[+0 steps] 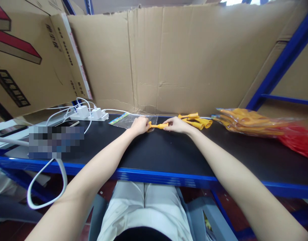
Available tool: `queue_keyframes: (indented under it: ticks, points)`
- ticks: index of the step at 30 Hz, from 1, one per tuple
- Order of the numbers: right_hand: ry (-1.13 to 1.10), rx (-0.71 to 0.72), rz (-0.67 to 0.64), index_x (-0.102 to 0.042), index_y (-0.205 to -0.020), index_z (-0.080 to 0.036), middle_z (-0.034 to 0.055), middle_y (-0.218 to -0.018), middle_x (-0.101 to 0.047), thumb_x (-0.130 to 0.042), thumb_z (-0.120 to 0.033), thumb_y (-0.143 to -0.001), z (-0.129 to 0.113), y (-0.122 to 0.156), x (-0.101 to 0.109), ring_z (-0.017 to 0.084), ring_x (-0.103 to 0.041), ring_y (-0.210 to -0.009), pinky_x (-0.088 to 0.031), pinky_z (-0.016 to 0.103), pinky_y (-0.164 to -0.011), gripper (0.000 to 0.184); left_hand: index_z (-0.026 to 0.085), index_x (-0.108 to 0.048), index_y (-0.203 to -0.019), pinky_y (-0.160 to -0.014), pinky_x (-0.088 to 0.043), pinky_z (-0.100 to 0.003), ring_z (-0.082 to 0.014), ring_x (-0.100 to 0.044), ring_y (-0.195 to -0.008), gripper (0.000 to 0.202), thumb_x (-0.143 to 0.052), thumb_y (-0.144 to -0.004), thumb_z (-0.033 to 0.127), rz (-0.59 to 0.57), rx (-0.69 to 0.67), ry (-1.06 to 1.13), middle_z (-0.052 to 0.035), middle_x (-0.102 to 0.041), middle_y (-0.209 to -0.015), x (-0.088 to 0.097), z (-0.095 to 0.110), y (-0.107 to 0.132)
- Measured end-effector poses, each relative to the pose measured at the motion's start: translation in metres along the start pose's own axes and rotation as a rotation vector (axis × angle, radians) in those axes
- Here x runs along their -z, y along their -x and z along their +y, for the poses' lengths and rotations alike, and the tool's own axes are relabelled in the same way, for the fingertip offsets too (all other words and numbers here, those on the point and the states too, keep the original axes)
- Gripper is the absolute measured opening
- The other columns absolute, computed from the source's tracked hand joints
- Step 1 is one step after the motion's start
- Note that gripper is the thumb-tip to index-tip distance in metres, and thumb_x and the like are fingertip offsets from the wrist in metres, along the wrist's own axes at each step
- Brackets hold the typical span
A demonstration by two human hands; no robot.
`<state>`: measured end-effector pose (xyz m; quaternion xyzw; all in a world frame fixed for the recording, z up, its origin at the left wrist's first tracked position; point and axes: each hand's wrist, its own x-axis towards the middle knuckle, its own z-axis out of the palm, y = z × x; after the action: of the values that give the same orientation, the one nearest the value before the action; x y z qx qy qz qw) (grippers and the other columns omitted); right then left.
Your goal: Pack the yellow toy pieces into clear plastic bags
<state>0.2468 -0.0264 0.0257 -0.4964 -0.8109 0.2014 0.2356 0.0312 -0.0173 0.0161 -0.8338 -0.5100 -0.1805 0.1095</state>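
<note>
Between my two hands, just above the black tabletop, lies a yellow plastic horn-shaped piece (159, 126). My left hand (140, 124) has its fingers closed round the piece's left end. At its right end, my right hand (177, 125) pinches it between thumb and fingers. Under and behind my left hand is a clear plastic bag (122, 120) with a coloured header strip. Several more yellow horn-shaped pieces (195, 121) lie in a loose pile just beyond my right hand.
Right of the pile are clear bags of yellow pieces (244, 121) and a red bundle (298, 135). A white power strip (101, 116) with plugs and cables stands at left. Cardboard (184, 60) walls the back. A blue metal edge (164, 176) runs along the front.
</note>
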Motion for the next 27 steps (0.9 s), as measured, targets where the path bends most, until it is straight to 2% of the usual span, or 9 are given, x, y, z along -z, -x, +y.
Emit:
queue_keyframes:
  ticks: [7, 12, 14, 16, 19, 21, 24, 25, 27]
  points:
    - [0.061, 0.092, 0.142, -0.067, -0.091, -0.009, 0.0021, -0.067, -0.060, -0.061, -0.029, -0.065, -0.015, -0.004, -0.014, 0.010, -0.048, -0.058, -0.036, 0.022, -0.055, 0.033, 0.015, -0.059, -0.076, -0.069, -0.041, -0.028, -0.0193, -0.055, -0.083, 0.015, -0.045, -0.079, 0.020, 0.105, -0.256, 0.092, -0.0072, -0.057, -0.083, 0.002, 0.015, 0.002]
    - [0.082, 0.118, 0.075, -0.068, -0.090, -0.010, 0.0030, -0.072, -0.062, -0.059, -0.026, -0.067, -0.016, -0.003, -0.026, 0.011, -0.051, -0.062, -0.037, 0.021, -0.058, 0.030, 0.016, -0.061, -0.079, -0.076, -0.040, -0.030, -0.0186, -0.054, -0.089, 0.019, -0.044, -0.082, 0.025, 0.094, -0.243, 0.231, -0.0065, -0.058, -0.088, 0.002, 0.017, 0.000]
    - [0.104, 0.099, 0.046, -0.068, -0.092, -0.010, 0.0034, -0.075, -0.063, -0.060, -0.027, -0.066, -0.017, -0.003, -0.028, 0.012, -0.052, -0.063, -0.037, 0.021, -0.059, 0.032, 0.017, -0.062, -0.083, -0.082, -0.038, -0.033, -0.0203, -0.052, -0.096, 0.024, -0.042, -0.085, 0.030, 0.097, -0.129, 0.232, -0.0070, -0.059, -0.096, 0.003, 0.010, -0.003]
    - [0.123, 0.079, 0.032, -0.068, -0.094, -0.011, 0.0039, -0.078, -0.064, -0.061, -0.029, -0.065, -0.017, -0.003, -0.028, 0.012, -0.052, -0.065, -0.037, 0.021, -0.060, 0.034, 0.019, -0.061, -0.091, -0.087, -0.036, -0.038, -0.0227, -0.050, -0.103, 0.025, -0.039, -0.086, 0.031, 0.133, 0.089, 0.191, -0.0082, -0.058, -0.104, 0.005, -0.004, -0.004]
    - [0.123, 0.055, 0.004, -0.068, -0.098, -0.013, 0.0033, -0.079, -0.065, -0.061, -0.032, -0.067, -0.018, -0.003, -0.027, 0.013, -0.053, -0.066, -0.037, 0.021, -0.060, 0.037, 0.020, -0.055, -0.106, -0.091, -0.032, -0.048, -0.0295, -0.044, -0.112, 0.027, -0.045, -0.082, 0.027, 0.164, 0.471, 0.119, -0.0127, -0.053, -0.116, 0.005, -0.036, -0.001]
    - [0.109, 0.030, -0.011, -0.068, -0.100, -0.013, 0.0026, -0.079, -0.065, -0.061, -0.033, -0.067, -0.019, -0.002, -0.025, 0.013, -0.054, -0.066, -0.037, 0.021, -0.059, 0.039, 0.019, -0.051, -0.115, -0.092, -0.028, -0.054, -0.0347, -0.042, -0.115, 0.037, -0.051, -0.078, 0.028, 0.137, 0.642, 0.135, -0.0171, -0.050, -0.123, 0.002, -0.061, 0.002]
    - [0.083, 0.006, -0.013, -0.067, -0.104, -0.011, 0.0033, -0.079, -0.066, -0.061, -0.034, -0.067, -0.019, -0.002, -0.025, 0.013, -0.055, -0.066, -0.038, 0.021, -0.058, 0.044, 0.019, -0.049, -0.121, -0.090, -0.027, -0.057, -0.0361, -0.045, -0.113, 0.047, -0.055, -0.075, 0.024, 0.053, 0.793, 0.293, -0.0177, -0.054, -0.119, -0.004, -0.090, 0.005]
    - [0.074, 0.008, -0.016, -0.067, -0.104, -0.011, 0.0037, -0.080, -0.066, -0.061, -0.034, -0.067, -0.019, -0.002, -0.025, 0.014, -0.055, -0.067, -0.038, 0.021, -0.058, 0.044, 0.018, -0.054, -0.115, -0.091, -0.029, -0.055, -0.0341, -0.047, -0.111, 0.042, -0.055, -0.073, 0.020, 0.044, 0.807, 0.353, -0.0159, -0.056, -0.117, -0.006, -0.095, 0.004]
    - [0.060, -0.003, -0.007, -0.067, -0.103, -0.011, 0.0044, -0.080, -0.066, -0.062, -0.035, -0.066, -0.019, -0.002, -0.026, 0.014, -0.056, -0.068, -0.039, 0.021, -0.059, 0.045, 0.015, -0.064, -0.100, -0.091, -0.037, -0.044, -0.0276, -0.054, -0.105, 0.032, -0.052, -0.071, 0.012, 0.040, 0.758, 0.510, -0.0127, -0.063, -0.108, -0.008, -0.097, 0.002]
